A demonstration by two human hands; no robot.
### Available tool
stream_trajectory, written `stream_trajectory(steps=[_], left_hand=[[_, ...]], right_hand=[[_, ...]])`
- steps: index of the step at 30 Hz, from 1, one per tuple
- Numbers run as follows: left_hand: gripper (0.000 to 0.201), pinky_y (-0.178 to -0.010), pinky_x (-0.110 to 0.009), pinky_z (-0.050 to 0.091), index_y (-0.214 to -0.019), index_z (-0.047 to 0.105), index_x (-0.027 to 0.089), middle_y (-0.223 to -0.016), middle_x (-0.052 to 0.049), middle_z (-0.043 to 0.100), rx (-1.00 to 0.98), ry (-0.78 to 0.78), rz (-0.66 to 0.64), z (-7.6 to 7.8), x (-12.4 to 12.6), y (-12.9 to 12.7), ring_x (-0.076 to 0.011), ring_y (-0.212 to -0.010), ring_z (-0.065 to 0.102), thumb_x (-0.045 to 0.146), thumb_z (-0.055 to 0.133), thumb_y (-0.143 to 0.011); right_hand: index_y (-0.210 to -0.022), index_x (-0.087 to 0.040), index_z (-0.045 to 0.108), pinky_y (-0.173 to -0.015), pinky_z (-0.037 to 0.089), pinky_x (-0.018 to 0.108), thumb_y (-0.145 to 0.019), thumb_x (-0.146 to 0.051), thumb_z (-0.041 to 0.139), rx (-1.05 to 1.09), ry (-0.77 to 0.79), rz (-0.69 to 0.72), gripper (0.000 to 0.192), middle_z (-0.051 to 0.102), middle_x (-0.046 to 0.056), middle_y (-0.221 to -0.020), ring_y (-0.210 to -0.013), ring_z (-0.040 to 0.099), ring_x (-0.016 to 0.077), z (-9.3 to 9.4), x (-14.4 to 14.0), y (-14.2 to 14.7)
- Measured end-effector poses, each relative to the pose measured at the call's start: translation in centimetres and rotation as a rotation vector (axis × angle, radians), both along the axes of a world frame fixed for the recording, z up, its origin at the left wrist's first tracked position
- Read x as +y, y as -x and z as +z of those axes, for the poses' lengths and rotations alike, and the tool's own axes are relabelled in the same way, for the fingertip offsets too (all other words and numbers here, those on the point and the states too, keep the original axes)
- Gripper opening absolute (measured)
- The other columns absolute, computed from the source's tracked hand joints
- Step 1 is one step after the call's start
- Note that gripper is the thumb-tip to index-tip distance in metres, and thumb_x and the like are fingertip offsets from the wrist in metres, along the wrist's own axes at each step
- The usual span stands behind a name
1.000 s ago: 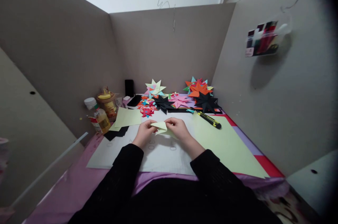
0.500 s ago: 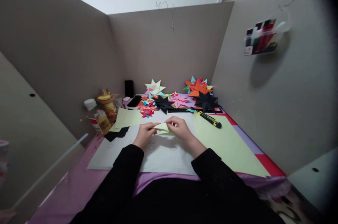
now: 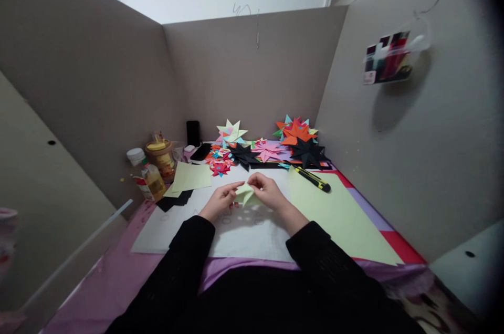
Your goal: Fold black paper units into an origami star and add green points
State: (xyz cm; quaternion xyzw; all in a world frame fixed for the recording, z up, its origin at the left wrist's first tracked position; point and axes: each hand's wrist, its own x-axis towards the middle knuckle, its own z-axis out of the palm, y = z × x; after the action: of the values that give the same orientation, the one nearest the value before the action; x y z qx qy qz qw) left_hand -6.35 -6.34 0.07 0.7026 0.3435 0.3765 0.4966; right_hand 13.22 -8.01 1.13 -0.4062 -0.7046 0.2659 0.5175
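My left hand [image 3: 219, 200] and my right hand [image 3: 268, 190] both pinch a small folded piece of pale green paper [image 3: 246, 195] just above a white sheet [image 3: 240, 231] on the desk. The paper is creased into a pointed shape between my fingertips. Black sleeves cover both my forearms.
A large pale green sheet [image 3: 338, 213] lies to the right with a yellow-black utility knife [image 3: 313, 178] at its far edge. Folded paper stars [image 3: 271, 147] are piled at the back. A smaller green sheet [image 3: 191, 175], black paper scraps [image 3: 175, 199], a glue bottle [image 3: 151, 179] and a jar [image 3: 160, 154] stand left. Cardboard walls enclose the desk.
The green piece has been folded narrower and tilted between my fingers; my left fingers have shifted along its edge. Both hands stay in the same place.
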Motion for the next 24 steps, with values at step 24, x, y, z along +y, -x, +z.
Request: stream_trajectory(steps=[24], left_hand=[[0.026,-0.065,-0.024,0.045,-0.091,0.073,0.017,-0.080,-0.005,0.072,0.142,-0.347,0.212,-0.6,-0.6,-1.1,-0.0155,-0.067,0.060,0.038,0.061,-0.081]], right_hand=[[-0.067,-0.019,0.064,-0.073,0.045,0.030,-0.075,-0.027,0.059,-0.001,0.053,-0.062,0.013,0.064,0.003,-0.073,-0.075,0.060,0.0188,0.3,-0.1,0.6]])
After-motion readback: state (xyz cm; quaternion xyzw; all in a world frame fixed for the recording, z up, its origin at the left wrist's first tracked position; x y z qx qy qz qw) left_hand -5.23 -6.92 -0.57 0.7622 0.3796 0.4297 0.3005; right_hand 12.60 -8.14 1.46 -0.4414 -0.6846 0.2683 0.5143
